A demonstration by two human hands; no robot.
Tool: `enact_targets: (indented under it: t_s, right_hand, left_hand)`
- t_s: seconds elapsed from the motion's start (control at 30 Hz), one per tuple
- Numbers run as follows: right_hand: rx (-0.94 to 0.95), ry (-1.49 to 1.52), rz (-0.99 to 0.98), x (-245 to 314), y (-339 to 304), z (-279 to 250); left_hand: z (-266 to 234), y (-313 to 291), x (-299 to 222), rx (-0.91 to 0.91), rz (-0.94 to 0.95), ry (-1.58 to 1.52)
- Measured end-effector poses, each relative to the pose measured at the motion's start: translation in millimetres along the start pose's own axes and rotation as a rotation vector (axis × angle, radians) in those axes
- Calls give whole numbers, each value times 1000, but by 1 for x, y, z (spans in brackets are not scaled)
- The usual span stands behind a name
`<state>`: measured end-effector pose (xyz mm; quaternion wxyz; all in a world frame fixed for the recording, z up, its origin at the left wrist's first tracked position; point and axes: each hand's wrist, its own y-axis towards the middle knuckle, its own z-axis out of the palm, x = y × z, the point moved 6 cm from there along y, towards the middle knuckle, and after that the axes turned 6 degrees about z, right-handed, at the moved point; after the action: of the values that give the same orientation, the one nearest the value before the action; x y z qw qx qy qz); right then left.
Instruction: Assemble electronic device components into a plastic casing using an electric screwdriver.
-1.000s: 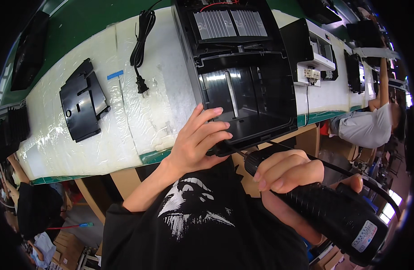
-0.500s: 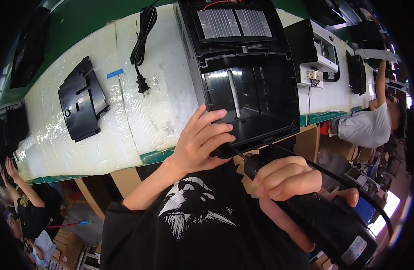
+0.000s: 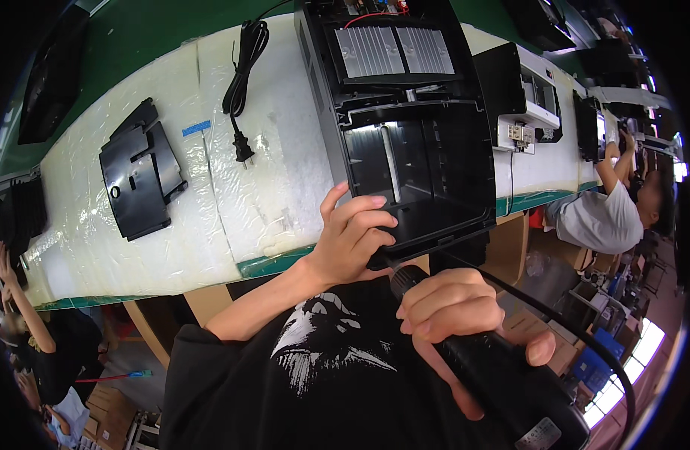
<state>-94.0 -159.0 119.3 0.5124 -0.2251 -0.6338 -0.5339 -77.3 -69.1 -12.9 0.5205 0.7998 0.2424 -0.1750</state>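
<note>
A large black housing (image 3: 471,139) stands on the padded bench in front of me. Its open compartment faces me, and two finned silver heat sinks (image 3: 369,52) sit at its far end. At the near left corner of the housing, my left hand (image 3: 352,238) is closed over the edge, with its fingertips inside the compartment. A black electric screwdriver (image 3: 502,367) lies in the grip of my right hand (image 3: 453,304). The tool slants up to the left, and its tip points at the housing's near edge beside my left fingers. What the tip touches is hidden.
Left of the housing are a coiled black power cord (image 3: 245,71) with a plug and a black molded panel (image 3: 141,172). A white-and-black unit (image 3: 531,105) stands to the right. A black cable (image 3: 585,330) runs behind the screwdriver. Other people work at both sides.
The screwdriver and my right hand have moved left, closer to the housing's near corner. My left hand keeps its hold there. At right, a co-worker's arms have lowered.
</note>
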Motion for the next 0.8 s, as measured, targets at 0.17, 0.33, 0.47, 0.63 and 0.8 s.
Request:
enact_targets:
  t_s: [0.17, 0.33, 0.47, 0.63, 0.8]
  right_hand:
    - [-216, -100, -267, -1, 0, 13]
    - [-144, -231, -285, 4, 0, 14]
    - [-301, -226, -351, 26, 2, 5]
    - [-382, -17, -539, 130, -23, -50]
    - [-930, -78, -287, 146, -62, -157]
  left_hand:
    - [3, 3, -1, 40, -26, -19]
    - [-8, 4, 0, 59, 2, 29]
    - [-10, 18, -3, 66, -6, 16]
    - [-28, 25, -5, 83, -31, 5]
    - [-48, 17, 3, 143, -44, 11]
